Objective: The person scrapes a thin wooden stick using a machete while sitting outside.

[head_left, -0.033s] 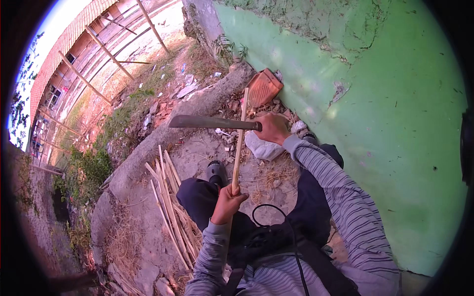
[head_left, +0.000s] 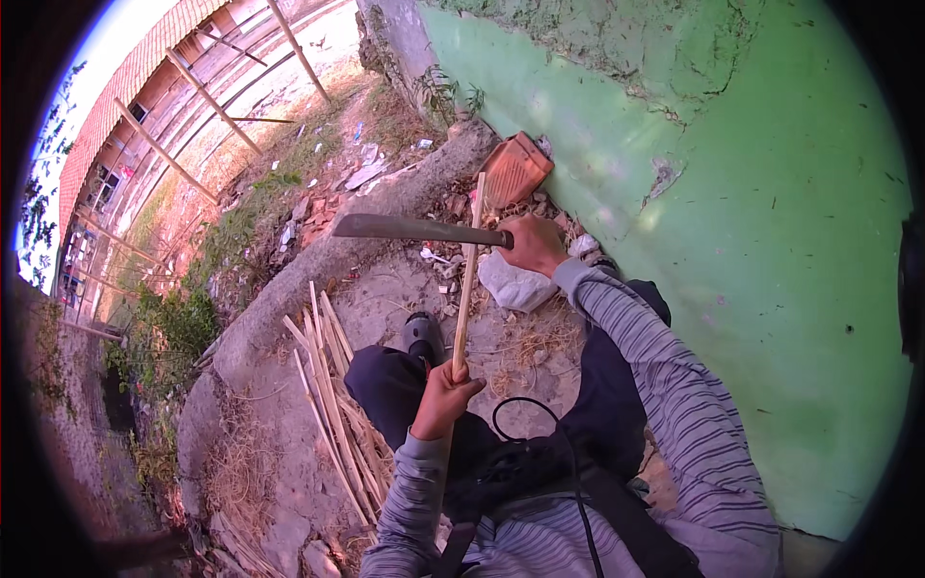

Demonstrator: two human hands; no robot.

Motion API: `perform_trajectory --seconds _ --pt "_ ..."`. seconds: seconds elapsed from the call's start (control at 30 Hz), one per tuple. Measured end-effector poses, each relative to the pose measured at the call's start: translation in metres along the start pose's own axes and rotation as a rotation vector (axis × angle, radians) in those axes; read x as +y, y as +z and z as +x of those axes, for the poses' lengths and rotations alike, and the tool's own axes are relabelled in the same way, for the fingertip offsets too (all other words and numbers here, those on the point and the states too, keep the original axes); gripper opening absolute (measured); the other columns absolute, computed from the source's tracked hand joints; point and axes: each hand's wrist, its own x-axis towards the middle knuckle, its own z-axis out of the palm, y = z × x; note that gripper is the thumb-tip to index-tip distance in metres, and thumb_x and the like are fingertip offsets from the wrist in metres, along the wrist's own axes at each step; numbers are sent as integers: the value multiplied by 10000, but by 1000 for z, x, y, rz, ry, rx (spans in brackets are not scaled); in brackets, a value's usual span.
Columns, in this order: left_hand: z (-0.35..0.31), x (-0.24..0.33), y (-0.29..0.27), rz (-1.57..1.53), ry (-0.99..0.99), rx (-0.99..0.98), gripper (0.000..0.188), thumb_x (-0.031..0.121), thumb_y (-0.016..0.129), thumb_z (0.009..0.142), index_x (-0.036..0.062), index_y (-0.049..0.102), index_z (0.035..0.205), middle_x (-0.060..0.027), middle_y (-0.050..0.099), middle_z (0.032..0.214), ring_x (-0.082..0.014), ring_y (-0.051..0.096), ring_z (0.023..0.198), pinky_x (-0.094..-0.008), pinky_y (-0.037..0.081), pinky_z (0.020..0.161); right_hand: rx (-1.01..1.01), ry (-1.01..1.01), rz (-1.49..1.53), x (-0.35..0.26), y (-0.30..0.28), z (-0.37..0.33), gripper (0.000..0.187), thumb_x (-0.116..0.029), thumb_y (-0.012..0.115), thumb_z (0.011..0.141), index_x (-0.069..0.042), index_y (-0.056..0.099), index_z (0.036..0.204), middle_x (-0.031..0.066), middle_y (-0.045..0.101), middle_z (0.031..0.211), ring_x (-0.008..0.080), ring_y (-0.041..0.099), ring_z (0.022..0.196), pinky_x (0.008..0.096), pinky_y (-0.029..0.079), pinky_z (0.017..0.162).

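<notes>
My left hand point(head_left: 448, 395) is closed around the lower end of a pale bamboo strip point(head_left: 464, 310), which stands out away from me. My right hand point(head_left: 533, 244) grips the handle of a machete point(head_left: 414, 228). Its long dark blade points left and crosses the upper part of the strip; whether the edge touches the strip, I cannot tell. Left of my knee, a loose bundle of similar bamboo strips point(head_left: 337, 405) lies on the ground, partly hidden by my left forearm.
A green wall point(head_left: 771, 289) rises close on my right. Ahead lie an orange roof tile point(head_left: 517, 171), a whitish stone-like lump point(head_left: 515, 284) and small rubble. A low concrete ledge point(head_left: 279, 294) curves along the left, with plants point(head_left: 178, 328) beyond. A black cable point(head_left: 540, 405) loops over my lap.
The machete's blade has tilted slightly, its tip shifting a little farther from me. My left hand and the bamboo strip look unmoved.
</notes>
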Motion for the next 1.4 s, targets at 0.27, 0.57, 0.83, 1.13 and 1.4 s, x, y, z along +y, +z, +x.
perform_trajectory --seconds 0.27,0.57,0.83,1.13,1.4 --pt "-5 -1 -6 -38 -113 -28 444 -8 755 840 170 358 754 101 389 651 -2 363 539 -218 267 471 5 76 -16 0 2 2 174 -291 717 761 -153 768 854 150 709 753 370 704 731 498 568 696" --pt "-20 -13 -4 -23 -86 -75 443 6 749 859 165 350 751 99 399 667 -1 357 549 -222 268 476 -31 178 -102 25 -9 13 186 -307 721 759 -129 746 808 152 699 713 377 704 701 490 573 675" --pt "-27 -6 -2 1 -120 -74 476 -2 741 860 169 315 735 107 358 670 -3 315 585 -224 271 503 12 125 -134 37 -13 15 207 -334 721 757 -140 753 820 155 704 736 369 704 713 496 572 690" --pt "-5 -6 -5 18 -150 -82 440 208 688 990 180 337 726 115 324 614 -12 287 512 -236 248 455 57 286 -1 15 -30 5 224 -329 715 786 -133 775 878 144 726 777 367 716 731 486 586 716" --pt "57 3 -14 -356 -283 -208 464 442 498 1067 191 356 704 87 284 571 -49 255 407 -249 203 374 162 -29 75 -2 -4 -23 206 -301 715 790 -122 748 888 153 705 748 370 703 721 489 564 683"
